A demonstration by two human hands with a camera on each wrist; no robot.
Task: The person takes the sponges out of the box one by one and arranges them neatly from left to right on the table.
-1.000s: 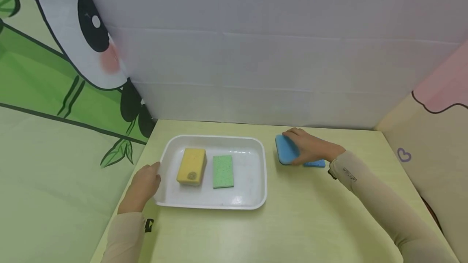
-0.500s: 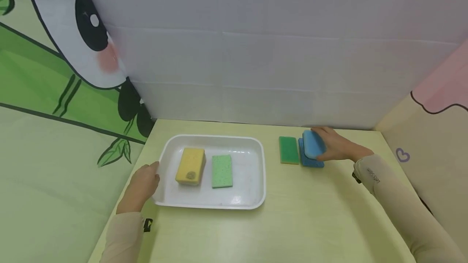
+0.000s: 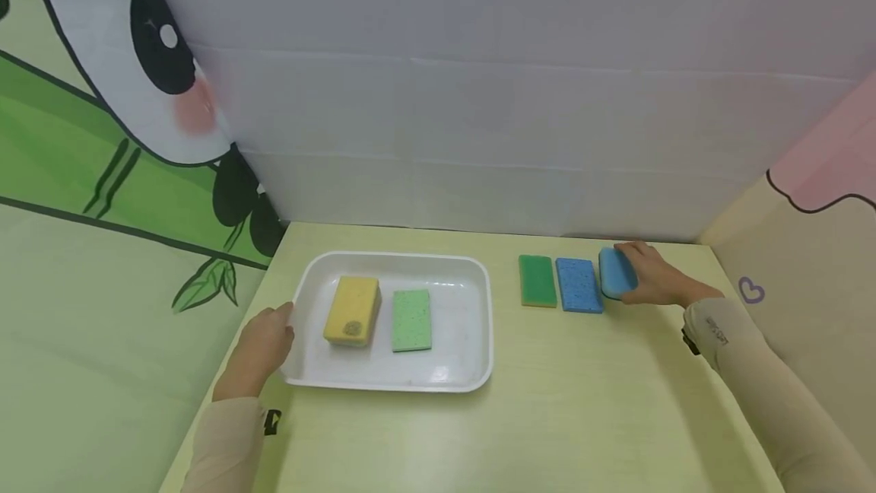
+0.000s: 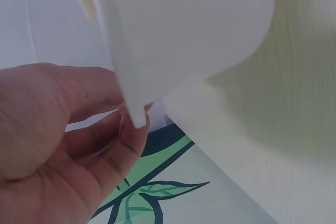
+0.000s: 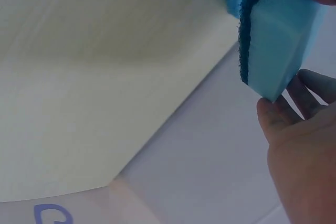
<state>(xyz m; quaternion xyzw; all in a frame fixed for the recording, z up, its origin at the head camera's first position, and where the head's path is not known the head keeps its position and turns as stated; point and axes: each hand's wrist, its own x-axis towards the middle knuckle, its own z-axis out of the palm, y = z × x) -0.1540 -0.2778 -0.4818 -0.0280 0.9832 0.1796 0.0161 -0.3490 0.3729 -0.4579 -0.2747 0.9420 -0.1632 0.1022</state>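
We see the light blue sponge (image 3: 617, 272) at the bench's (image 3: 547, 417) far right, gripped by our right hand's (image 3: 655, 278) fingers, ending a row beside the blue cloth (image 3: 578, 284). Our left hand (image 3: 258, 348) curls around the white tray's (image 3: 479, 326) rim, likely steadying it.

**Setting: screened tabletop recording booth, staged rather than domestic**

The work surface is a pale yellow-green table (image 3: 547, 417) with a faint wood grain, closed in on three sides by fabric or printed panels. At 12 o'clock stands a plain white backdrop (image 3: 479, 97) with visible fold creases. At 9 o'clock a panel carries a cartoon panda (image 3: 147, 67) with green bamboo. At 3 o'clock a pink and cream panel bears a small purple heart (image 3: 751, 291). No walls, appliances, sink or furniture show beyond the screens. Only a white tray (image 3: 472, 371) and sponges laid in a row sit on the table, which suggests a purpose-built demonstration setup.
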